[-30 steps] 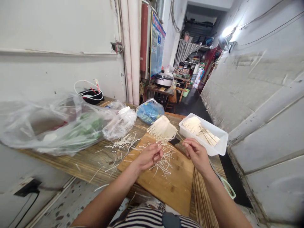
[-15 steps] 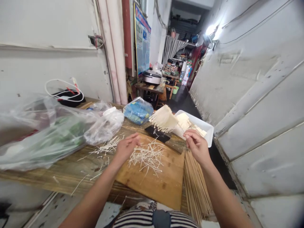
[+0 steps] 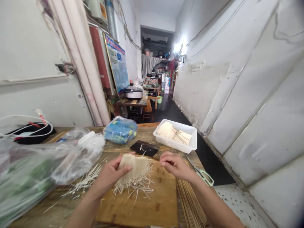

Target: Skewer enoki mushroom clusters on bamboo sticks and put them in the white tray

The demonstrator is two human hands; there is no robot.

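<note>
My left hand [image 3: 116, 171] grips a bundle of enoki mushrooms wrapped in a pale sheet [image 3: 134, 166], thumb in front and fingers behind. The bundle is above the wooden cutting board [image 3: 159, 202], its thin stems hanging toward loose enoki mushrooms [image 3: 140, 190]. Just right of the bundle, my right hand [image 3: 174, 164] is closed in a pinch; what lies between the fingertips is too small to make out. Bamboo skewers [image 3: 190, 199] lie under my right forearm. Beyond the hands, a white plastic tray [image 3: 175, 145] contains similar wrapped bundles with sticks.
Green-handled scissors [image 3: 205, 177] lie at the table's right edge. A dark blade [image 3: 144, 148] rests behind the board. At left are more loose enoki [image 3: 87, 179] and clear plastic bags [image 3: 73, 158]. A blue package [image 3: 121, 129] stands at the back.
The wrapped bundle has moved from near the tray, by my right hand, to above the board. My left hand has taken hold of it. The view has shifted, uncovering the scissors.
</note>
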